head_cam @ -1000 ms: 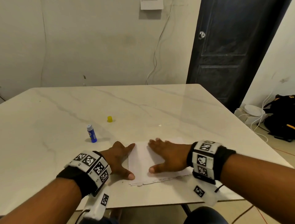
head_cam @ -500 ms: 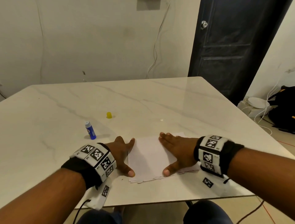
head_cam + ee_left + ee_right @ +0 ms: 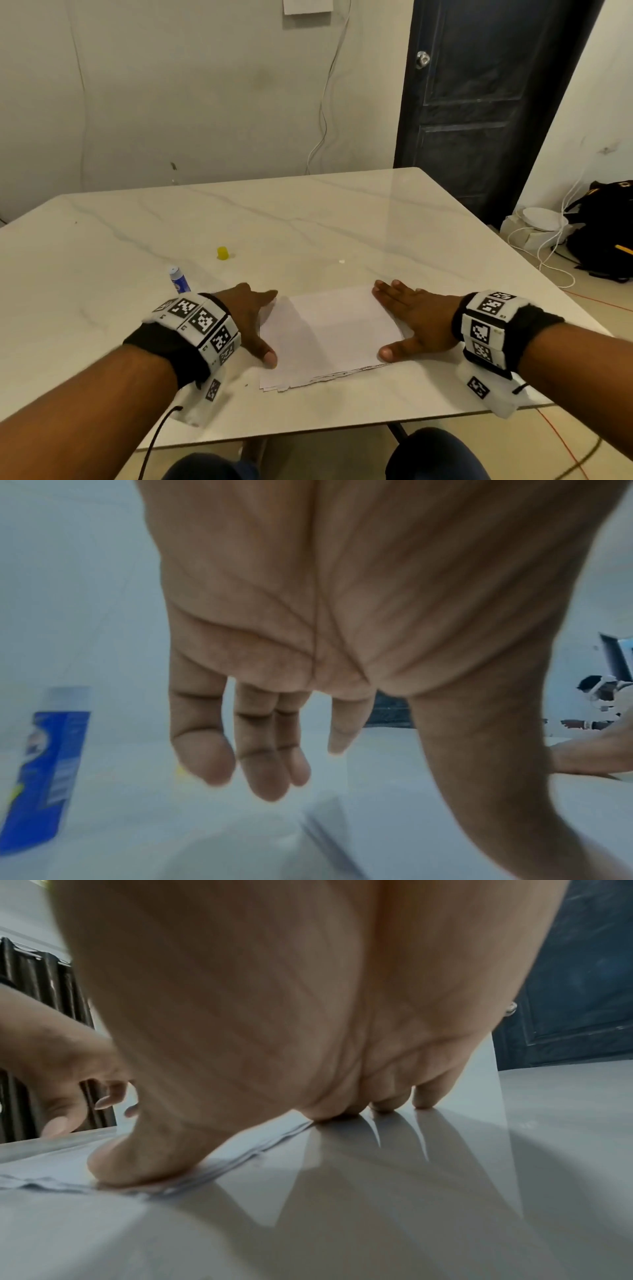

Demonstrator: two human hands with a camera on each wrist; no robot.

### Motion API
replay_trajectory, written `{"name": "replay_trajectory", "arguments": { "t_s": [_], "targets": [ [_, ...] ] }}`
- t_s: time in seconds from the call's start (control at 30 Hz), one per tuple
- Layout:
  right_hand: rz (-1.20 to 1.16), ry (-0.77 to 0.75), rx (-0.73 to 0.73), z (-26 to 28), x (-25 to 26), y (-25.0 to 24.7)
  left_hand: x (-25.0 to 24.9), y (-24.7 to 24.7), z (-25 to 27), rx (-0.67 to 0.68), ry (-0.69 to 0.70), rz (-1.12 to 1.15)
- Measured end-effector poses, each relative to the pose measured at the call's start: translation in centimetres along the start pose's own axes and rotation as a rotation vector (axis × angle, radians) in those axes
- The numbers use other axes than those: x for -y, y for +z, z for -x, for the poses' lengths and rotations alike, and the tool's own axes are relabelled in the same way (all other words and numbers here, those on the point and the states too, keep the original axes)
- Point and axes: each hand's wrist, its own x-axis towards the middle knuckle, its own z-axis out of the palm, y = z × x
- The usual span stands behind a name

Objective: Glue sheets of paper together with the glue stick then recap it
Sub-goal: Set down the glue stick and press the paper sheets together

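A stack of white paper sheets lies near the front edge of the marble table. My left hand lies flat at the stack's left edge, fingers straight, thumb on the paper's corner. At the right edge my right hand lies flat, thumb pressing the sheets. The blue glue stick stands uncapped just beyond my left wrist, seen also as a blue tube in the left wrist view. Farther back sits its yellow cap.
A dark door stands behind the table's right corner. On the floor to the right lie a black bag and white cables. A small white scrap lies on the table past the paper.
My right hand slid rightward from the middle of the stack to its right edge. The left hand stayed at the left edge. The head view shifted a little.
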Motion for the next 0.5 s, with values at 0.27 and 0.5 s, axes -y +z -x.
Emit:
{"name": "replay_trajectory", "arguments": {
  "t_s": [0.27,0.5],
  "targets": [
    [-0.16,-0.014,-0.045,-0.5,-0.8,0.0,-7.5,-0.2,-2.8,0.04,0.287,-0.068],
    [-0.142,0.057,-0.226,-1.9,-1.0,-3.0,-7.6,0.1,-2.6,0.093,0.321,-0.113]
  ]
}}
